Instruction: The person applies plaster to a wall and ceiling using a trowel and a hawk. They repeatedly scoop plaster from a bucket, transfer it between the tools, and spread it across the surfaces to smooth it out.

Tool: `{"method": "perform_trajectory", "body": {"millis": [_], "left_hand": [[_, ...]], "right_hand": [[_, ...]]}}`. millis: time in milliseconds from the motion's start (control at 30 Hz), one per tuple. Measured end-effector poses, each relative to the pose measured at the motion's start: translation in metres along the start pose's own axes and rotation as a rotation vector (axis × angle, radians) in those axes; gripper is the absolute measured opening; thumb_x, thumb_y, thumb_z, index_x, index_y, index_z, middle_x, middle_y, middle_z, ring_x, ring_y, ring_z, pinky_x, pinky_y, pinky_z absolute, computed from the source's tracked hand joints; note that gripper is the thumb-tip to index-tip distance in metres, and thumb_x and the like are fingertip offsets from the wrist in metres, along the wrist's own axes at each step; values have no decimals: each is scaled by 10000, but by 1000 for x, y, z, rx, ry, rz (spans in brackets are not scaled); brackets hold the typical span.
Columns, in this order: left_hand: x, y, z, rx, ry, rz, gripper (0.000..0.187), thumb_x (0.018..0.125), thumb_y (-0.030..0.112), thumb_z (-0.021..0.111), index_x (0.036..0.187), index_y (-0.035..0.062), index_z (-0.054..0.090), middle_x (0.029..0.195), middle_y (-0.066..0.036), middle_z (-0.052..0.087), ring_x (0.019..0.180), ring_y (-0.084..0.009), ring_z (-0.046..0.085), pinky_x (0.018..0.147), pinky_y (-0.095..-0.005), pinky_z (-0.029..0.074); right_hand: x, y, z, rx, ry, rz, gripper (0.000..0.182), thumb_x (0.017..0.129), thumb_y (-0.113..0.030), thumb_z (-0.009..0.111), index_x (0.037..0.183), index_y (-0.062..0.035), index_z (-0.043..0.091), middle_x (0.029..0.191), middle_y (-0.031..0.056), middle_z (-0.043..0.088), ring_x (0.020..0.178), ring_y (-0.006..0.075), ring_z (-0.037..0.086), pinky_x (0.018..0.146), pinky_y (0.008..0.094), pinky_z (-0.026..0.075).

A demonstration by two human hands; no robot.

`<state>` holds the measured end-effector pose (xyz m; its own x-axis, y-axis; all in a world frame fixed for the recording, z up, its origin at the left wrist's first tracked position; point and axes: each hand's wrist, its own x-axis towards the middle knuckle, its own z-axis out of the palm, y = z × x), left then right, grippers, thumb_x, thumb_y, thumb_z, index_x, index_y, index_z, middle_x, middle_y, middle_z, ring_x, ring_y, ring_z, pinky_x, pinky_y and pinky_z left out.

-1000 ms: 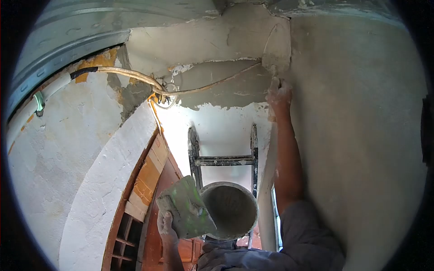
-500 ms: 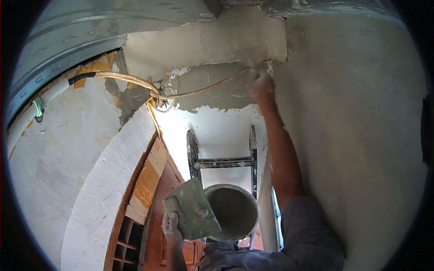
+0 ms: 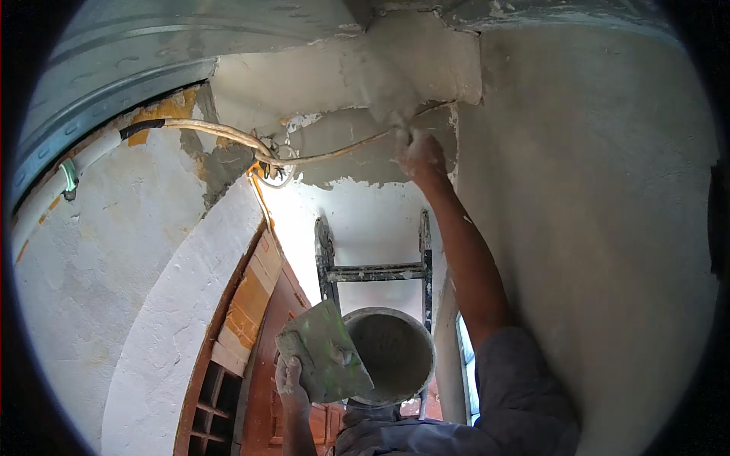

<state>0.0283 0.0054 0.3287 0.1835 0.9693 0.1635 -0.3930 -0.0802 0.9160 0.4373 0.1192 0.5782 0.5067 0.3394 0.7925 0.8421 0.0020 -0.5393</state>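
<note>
My left hand (image 3: 291, 382) grips the edge of a green plaster hawk (image 3: 323, 353) smeared with grey mortar. The hawk tilts beside a round bucket (image 3: 391, 356) and overlaps its left rim; grey mortar shows inside the bucket. My right hand (image 3: 420, 156) is raised and closed around a trowel (image 3: 388, 87), whose blade is smeared by motion against the upper wall. Just below that blade, a beige cable (image 3: 342, 154) runs across the fresh grey plaster patch (image 3: 334, 173) and passes close to my right hand.
A mortar-spotted ladder (image 3: 376, 273) stands behind the bucket. To the left, cables bunch in a knot (image 3: 268, 157) near a white arch (image 3: 182, 304) and a wooden door frame (image 3: 247, 311). Corrugated metal sheeting (image 3: 190, 30) lies overhead, and a grey plastered wall (image 3: 608, 205) rises at right.
My right hand has moved left and slightly down along the upper wall, and the blurred trowel blade now shows above it. My left hand and the hawk have hardly moved.
</note>
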Motion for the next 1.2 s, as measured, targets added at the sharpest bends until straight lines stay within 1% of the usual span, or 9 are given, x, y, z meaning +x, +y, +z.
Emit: {"method": "perform_trajectory", "body": {"millis": [133, 333, 433, 633, 700, 800, 900, 1000, 1200], "left_hand": [[-11, 4, -9, 7, 67, -23, 463, 965, 289, 557, 1310, -10, 478, 1183, -102, 575, 1030, -187, 559, 893, -324, 459], [-14, 3, -8, -63, 118, -4, 458, 970, 277, 547, 1308, -24, 473, 1176, -115, 587, 1027, -203, 580, 885, -335, 478], [-16, 1, -15, -21, 101, -17, 462, 970, 274, 545, 1314, -25, 472, 1177, -118, 590, 1024, -211, 585, 889, -341, 480], [-15, -8, -16, -84, 72, -71, 465, 964, 289, 536, 1307, -22, 488, 1172, -127, 592, 1026, -237, 598, 891, -364, 488], [-10, -11, -15, -97, 81, -99, 468, 964, 294, 530, 1305, -24, 488, 1170, -131, 594, 1030, -248, 604, 895, -374, 492], [-6, -11, -12, -121, 63, -108, 480, 964, 292, 532, 1317, -28, 473, 1186, -136, 588, 1042, -256, 602, 906, -381, 491], [-3, -11, -11, -170, 39, -95, 497, 956, 297, 547, 1320, -32, 467, 1202, -142, 583, 1053, -265, 601, 918, -389, 488], [-8, -7, -15, -228, 49, -117, 515, 946, 306, 562, 1321, -33, 467, 1208, -146, 581, 1060, -270, 600, 925, -392, 486], [0, -19, -20, -237, 11, -137, 547, 938, 311, 567, 1345, -33, 444, 1240, -160, 569, 1105, -281, 586, 946, -408, 480]], "right_hand": [[16, 24, -30, -9, 119, 179, 464, 927, -395, 472, 867, 29, 650, 768, 297, 622, 752, 478, 619, 702, 496, 496], [3, 61, -34, 325, 272, 74, 397, 938, -332, 519, 756, 16, 581, 555, 116, 547, 458, 248, 557, 452, 371, 467], [2, 43, -43, 620, 147, 392, 381, 933, -287, 526, 771, 47, 613, 581, 148, 583, 544, 258, 607, 509, 386, 473], [13, 27, -23, 403, 47, 246, 401, 934, -348, 531, 737, -3, 583, 568, 89, 564, 489, 202, 583, 442, 353, 461], [10, 8, -6, 158, 109, 81, 427, 919, -374, 530, 735, 5, 600, 590, 135, 602, 543, 240, 621, 499, 401, 489], [5, -5, 15, 150, -67, -43, 446, 907, -397, 526, 746, 10, 614, 594, 163, 606, 574, 269, 633, 542, 437, 499], [0, -4, 13, 193, 23, -52, 433, 912, -392, 524, 729, -8, 603, 587, 131, 603, 540, 240, 626, 501, 400, 496], [26, 10, -9, 388, 62, 143, 407, 923, -358, 517, 714, -12, 567, 573, 77, 570, 452, 178, 577, 418, 326, 467], [45, -4, 6, 228, 26, 12, 395, 930, -317, 498, 730, 16, 571, 610, 138, 581, 477, 227, 591, 471, 388, 479]]}}
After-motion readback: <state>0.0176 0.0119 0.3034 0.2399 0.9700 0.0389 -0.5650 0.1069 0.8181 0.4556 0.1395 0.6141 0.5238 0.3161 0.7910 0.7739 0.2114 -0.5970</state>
